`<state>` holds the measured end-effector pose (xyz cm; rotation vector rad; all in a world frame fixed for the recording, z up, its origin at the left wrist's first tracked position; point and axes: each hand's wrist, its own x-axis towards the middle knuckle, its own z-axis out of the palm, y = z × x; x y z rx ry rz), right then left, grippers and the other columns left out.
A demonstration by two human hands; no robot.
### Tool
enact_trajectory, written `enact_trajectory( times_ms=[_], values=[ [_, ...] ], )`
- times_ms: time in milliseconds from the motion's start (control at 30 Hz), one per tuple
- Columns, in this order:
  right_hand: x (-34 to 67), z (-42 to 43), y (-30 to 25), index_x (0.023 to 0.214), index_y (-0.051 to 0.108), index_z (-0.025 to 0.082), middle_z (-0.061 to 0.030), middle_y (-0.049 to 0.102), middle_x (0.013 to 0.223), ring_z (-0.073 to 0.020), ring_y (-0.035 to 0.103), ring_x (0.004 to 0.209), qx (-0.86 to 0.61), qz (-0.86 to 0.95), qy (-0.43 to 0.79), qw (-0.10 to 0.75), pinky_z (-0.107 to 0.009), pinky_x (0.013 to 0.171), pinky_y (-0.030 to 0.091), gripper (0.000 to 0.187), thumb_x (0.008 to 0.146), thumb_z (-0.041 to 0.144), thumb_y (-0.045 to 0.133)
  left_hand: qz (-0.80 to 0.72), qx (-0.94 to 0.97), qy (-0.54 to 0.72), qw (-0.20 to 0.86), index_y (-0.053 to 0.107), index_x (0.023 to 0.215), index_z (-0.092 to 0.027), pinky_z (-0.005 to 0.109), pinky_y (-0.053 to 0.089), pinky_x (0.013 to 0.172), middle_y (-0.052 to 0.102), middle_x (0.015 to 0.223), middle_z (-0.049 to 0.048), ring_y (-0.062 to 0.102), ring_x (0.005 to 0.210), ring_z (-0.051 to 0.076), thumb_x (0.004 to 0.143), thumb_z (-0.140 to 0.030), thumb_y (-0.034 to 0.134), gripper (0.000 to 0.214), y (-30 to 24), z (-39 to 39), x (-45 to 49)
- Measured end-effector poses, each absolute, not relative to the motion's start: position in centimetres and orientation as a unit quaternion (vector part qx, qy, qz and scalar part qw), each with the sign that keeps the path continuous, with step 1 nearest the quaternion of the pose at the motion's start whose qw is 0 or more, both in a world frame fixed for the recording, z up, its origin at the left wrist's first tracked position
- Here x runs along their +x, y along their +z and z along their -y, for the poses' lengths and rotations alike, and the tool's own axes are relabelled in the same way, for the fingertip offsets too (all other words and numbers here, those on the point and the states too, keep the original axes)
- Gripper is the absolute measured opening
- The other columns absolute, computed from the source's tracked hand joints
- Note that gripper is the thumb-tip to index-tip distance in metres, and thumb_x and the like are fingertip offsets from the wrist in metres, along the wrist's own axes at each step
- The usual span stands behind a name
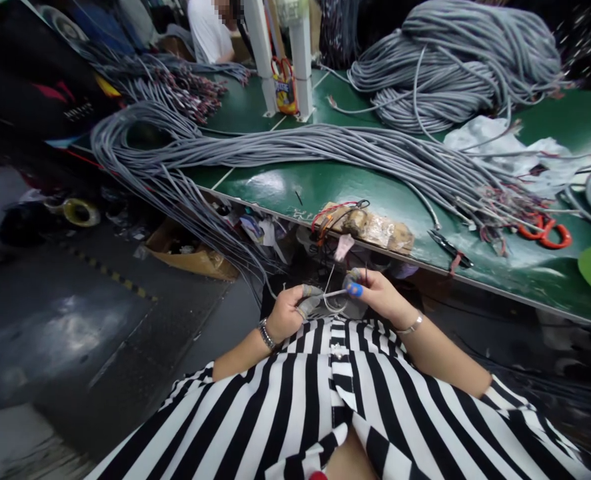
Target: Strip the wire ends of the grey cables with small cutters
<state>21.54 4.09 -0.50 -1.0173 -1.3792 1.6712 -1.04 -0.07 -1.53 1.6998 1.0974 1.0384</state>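
Observation:
Close to my body, below the table edge, both hands grip a thin grey cable (334,293). My left hand (291,310) pinches one side of it, with grey coverings on its fingertips. On the other side my right hand (375,293) has thumb and fingers closed on the cable's end; blue and grey coverings wrap its fingertips. A pale thin strand sticks up between the hands and a loop hangs under them. Just beyond, at the table edge, lies a taped wooden block (375,229) with red and black wires.
A long bundle of grey cables (295,143) crosses the green table (275,190), its left part hanging over the edge. Coiled cables (455,60) pile behind. Orange-handled scissors (545,233) and black pliers (449,248) lie right. A cardboard box (190,257) stands below; a person (208,30) is behind.

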Motion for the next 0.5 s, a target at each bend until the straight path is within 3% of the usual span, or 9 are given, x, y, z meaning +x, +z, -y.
enact_trajectory(
  times_ms=[67,200,333,500],
  values=[
    [21.8,-3.7,0.0,0.069,0.056,0.016,0.0032,0.05,0.061,-0.0078,0.041,0.055,-0.423,0.582,0.597,0.355,-0.022,0.053,0.034,0.037,0.066,0.048,0.074,-0.438,0.708,0.406,0.377,0.069,0.098,-0.016,0.026,0.053,0.072,0.07,0.086,0.007,0.064,0.077,0.014,0.084,-0.028,0.06,0.021,-1.9,0.0,-1.0],
    [21.9,-3.4,0.1,0.066,0.053,0.017,0.0046,0.046,0.057,-0.0079,0.037,0.053,-0.472,0.584,0.555,0.357,-0.023,0.051,0.032,0.038,0.071,0.051,0.067,-0.452,0.749,0.43,0.222,0.066,0.105,-0.017,0.026,0.053,0.07,0.068,0.088,0.0064,0.063,0.075,0.014,0.081,-0.024,0.062,0.025,-2.5,-0.2,-1.1],
    [21.8,-3.0,0.0,0.062,0.05,0.017,0.0045,0.046,0.053,-0.0075,0.035,0.05,-0.464,0.582,0.566,0.355,-0.023,0.049,0.03,0.04,0.073,0.054,0.064,-0.478,0.746,0.454,0.089,0.071,0.091,-0.019,0.029,0.05,0.077,0.067,0.091,0.0089,0.062,0.083,0.017,0.076,-0.026,0.068,0.016,-2.6,-0.7,-1.7],
    [21.6,-2.4,1.1,0.059,0.051,0.017,0.0033,0.047,0.053,-0.008,0.037,0.051,-0.431,0.597,0.578,0.352,-0.022,0.049,0.03,0.04,0.075,0.051,0.065,-0.494,0.75,0.4,0.185,0.072,0.085,-0.019,0.029,0.046,0.078,0.066,0.083,0.0092,0.06,0.078,0.018,0.078,-0.035,0.065,0.018,-1.2,-2.2,-2.0]
  ],
)
